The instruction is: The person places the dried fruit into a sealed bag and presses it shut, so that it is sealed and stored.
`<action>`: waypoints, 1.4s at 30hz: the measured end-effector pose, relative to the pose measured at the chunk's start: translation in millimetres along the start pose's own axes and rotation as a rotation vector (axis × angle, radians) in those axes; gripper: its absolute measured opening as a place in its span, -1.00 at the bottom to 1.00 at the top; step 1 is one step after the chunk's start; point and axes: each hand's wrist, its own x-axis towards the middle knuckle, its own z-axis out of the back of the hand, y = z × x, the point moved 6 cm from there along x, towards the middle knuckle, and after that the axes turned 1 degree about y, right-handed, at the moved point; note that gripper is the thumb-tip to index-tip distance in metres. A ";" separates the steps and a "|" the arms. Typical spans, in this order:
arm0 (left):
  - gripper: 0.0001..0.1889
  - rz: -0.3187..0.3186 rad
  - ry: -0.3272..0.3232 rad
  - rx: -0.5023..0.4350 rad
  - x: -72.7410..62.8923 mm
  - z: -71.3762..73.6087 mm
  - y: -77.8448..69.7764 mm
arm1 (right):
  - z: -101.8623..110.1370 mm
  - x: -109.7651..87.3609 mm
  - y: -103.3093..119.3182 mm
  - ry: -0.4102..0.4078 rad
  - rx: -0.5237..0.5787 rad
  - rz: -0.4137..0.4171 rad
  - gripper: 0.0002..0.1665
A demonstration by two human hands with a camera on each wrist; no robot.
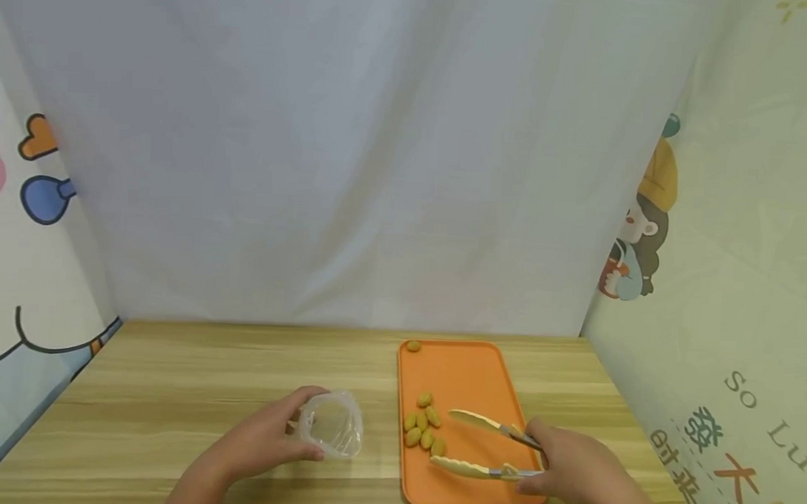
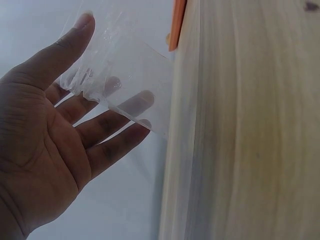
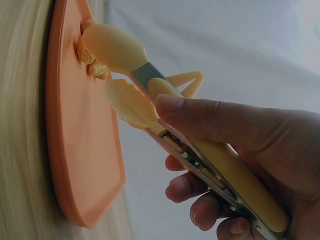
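Note:
My left hand [image 1: 277, 434] holds a clear plastic bag [image 1: 336, 425] from its left side, with its mouth facing up. In the left wrist view the fingers [image 2: 107, 130] show partly through the film, and the thumb lies at the crumpled rim. In my right hand [image 1: 573, 462] is a pair of tongs [image 1: 466, 468] with cream scalloped tips and metal arms; the tips stand apart over an orange tray [image 1: 469, 373]. Several tan, oval, nut-like pieces [image 1: 423, 421] lie grouped along the tray's left side, just left of the tips. Nothing shows between the tips.
One more tan piece [image 1: 413, 346] lies at the tray's far left corner. Both the bag and the tray are on a wood-grain table [image 1: 239, 365]. A pale curtain [image 1: 353, 169] hangs behind it, and printed cloths [image 1: 728, 308] hang on either side.

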 end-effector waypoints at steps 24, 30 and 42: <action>-0.19 0.017 -0.013 0.012 -1.9 1.0 -0.9 | -1.4 -2.7 13.1 -0.015 -0.068 0.102 -0.54; -0.18 0.021 -0.008 0.000 -1.5 0.7 -0.9 | -1.3 -3.3 13.8 -0.011 -0.080 0.115 -0.56; -0.18 0.023 0.002 0.003 -1.3 0.5 -0.1 | 0.1 -3.4 12.7 -0.029 -0.099 0.121 -0.55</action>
